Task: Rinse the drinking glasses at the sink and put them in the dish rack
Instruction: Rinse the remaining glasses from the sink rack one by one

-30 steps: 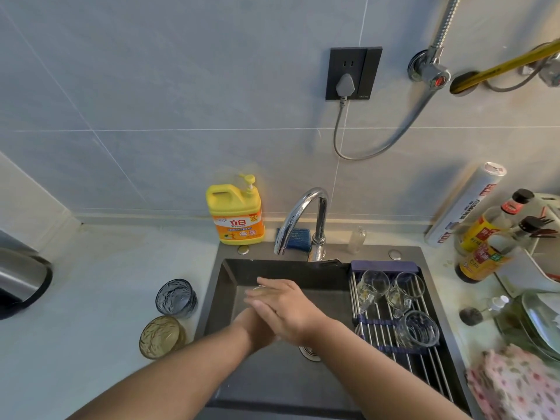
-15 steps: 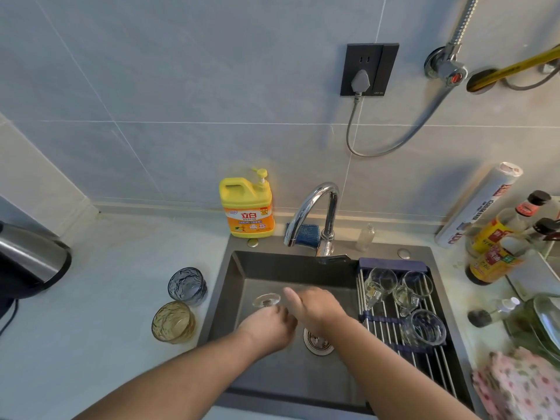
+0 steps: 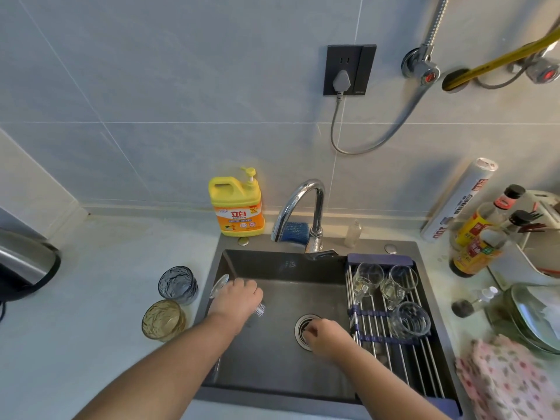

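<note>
My left hand [image 3: 238,300] grips a clear drinking glass [image 3: 218,285] lying tilted over the left side of the dark sink [image 3: 272,368]; its rim points left and its base shows right of my fingers. My right hand [image 3: 325,334] hovers over the drain [image 3: 303,325], fingers loosely curled, holding nothing. The roll-up dish rack [image 3: 391,356] spans the sink's right side and carries three clear glasses [image 3: 409,319]. A blue textured glass [image 3: 178,284] and an amber textured glass [image 3: 163,320] stand on the counter left of the sink. The chrome faucet [image 3: 298,204] shows no water running.
A yellow dish soap jug [image 3: 238,204] stands behind the sink, left of the faucet. A kettle [image 3: 21,265] sits at far left. Sauce bottles [image 3: 478,234], a foil roll [image 3: 460,201], stacked plates [image 3: 527,316] and a floral cloth [image 3: 509,380] crowd the right counter.
My hands have come apart. The left hand carried the clear glass leftward toward the sink's left wall, and the right hand drew back to the right over the drain.
</note>
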